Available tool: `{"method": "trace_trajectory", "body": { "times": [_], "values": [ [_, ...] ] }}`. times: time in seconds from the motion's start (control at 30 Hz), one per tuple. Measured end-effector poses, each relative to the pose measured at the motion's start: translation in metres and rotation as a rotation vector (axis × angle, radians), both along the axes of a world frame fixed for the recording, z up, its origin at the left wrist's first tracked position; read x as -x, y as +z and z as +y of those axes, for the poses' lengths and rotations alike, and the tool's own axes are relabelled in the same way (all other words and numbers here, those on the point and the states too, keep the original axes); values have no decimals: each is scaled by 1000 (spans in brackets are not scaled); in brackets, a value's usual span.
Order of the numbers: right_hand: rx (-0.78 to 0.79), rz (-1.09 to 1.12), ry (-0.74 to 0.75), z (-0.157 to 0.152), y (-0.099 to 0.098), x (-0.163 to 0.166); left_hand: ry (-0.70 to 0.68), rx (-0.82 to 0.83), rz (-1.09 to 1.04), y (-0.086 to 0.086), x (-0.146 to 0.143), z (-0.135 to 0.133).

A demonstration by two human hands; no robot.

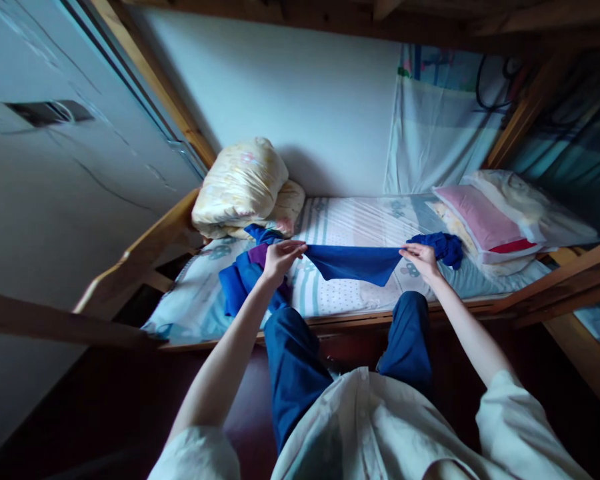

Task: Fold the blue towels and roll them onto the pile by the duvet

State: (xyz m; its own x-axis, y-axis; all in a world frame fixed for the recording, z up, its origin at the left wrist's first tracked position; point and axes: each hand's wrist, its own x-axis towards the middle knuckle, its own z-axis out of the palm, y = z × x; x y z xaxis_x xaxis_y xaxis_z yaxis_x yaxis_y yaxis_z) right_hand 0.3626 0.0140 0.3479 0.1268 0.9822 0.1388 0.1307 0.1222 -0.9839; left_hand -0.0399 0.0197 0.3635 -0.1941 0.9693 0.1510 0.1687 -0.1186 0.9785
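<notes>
A dark blue garment (355,261) is stretched flat across the striped mattress (360,220) of a wooden bunk bed. My left hand (280,257) is closed on its left end, where a purple piece (258,254) and bunched blue cloth (237,283) lie. At the right end, my right hand (420,259) pinches the garment beside a bunched blue part (445,247). Both arms reach forward over my knees in blue trousers.
A rolled yellow quilt (245,187) sits at the bed's left end. Pillows, one pink (480,217), lie at the right end. A wooden bed rail (130,260) runs on the left, another frame (570,280) on the right. A fabric hanging organiser (435,133) covers the back wall.
</notes>
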Motion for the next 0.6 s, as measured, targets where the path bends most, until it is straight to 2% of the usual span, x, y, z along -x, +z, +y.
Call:
{"method": "trace_trajectory", "body": {
  "times": [0.17, 0.3, 0.43, 0.6],
  "values": [
    [126, 36, 43, -27, -14, -12, -95, 220, -40, -21, 10, -31],
    [232, 42, 85, -25, -23, -15, -122, 318, -119, -39, 16, -31],
    [308, 61, 99, 5, -34, -7, -113, 380, -182, -59, 16, -4],
    [361, 76, 35, 69, -47, 17, -67, 380, -236, -74, 9, 56]
  ]
}}
